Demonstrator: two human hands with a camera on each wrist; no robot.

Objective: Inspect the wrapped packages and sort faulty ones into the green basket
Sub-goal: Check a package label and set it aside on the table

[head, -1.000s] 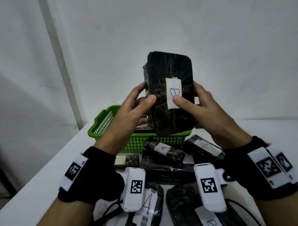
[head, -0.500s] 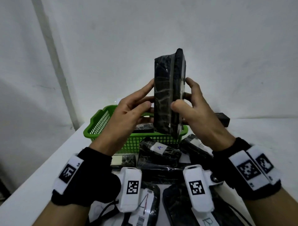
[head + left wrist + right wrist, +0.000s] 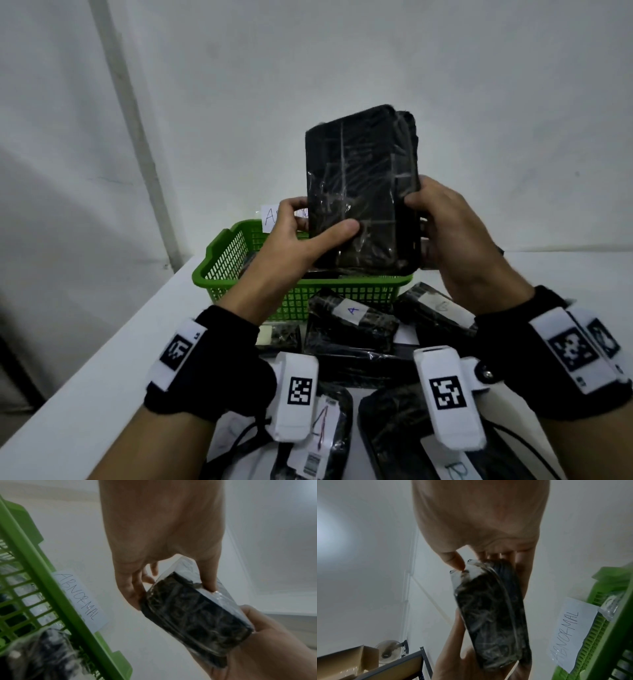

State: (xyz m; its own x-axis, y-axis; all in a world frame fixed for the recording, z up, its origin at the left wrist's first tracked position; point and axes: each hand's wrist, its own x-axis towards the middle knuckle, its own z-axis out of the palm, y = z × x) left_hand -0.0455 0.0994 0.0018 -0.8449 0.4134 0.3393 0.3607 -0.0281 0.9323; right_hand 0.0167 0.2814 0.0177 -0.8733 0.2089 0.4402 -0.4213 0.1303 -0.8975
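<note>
I hold a black package wrapped in clear film (image 3: 363,192) upright in front of me, above the green basket (image 3: 222,270). Its plain back faces me; no label shows. My left hand (image 3: 308,236) grips its lower left edge, thumb across the front. My right hand (image 3: 442,226) grips the lower right edge with fingers curled behind. The left wrist view shows the package (image 3: 193,616) pinched by my left hand (image 3: 173,588). The right wrist view shows the package (image 3: 491,616) edge-on, held by my right hand (image 3: 486,561).
The basket carries a paper tag reading ABNORMAL (image 3: 77,599) and holds a wrapped package (image 3: 42,654). Several more black wrapped packages (image 3: 349,322) with white labels lie on the white table (image 3: 85,394) between me and the basket. A wall stands behind the table.
I have turned the package about its long axis: the labelled face showed first, then the narrow side, and now the plain back. Both hands shifted lower on it.
</note>
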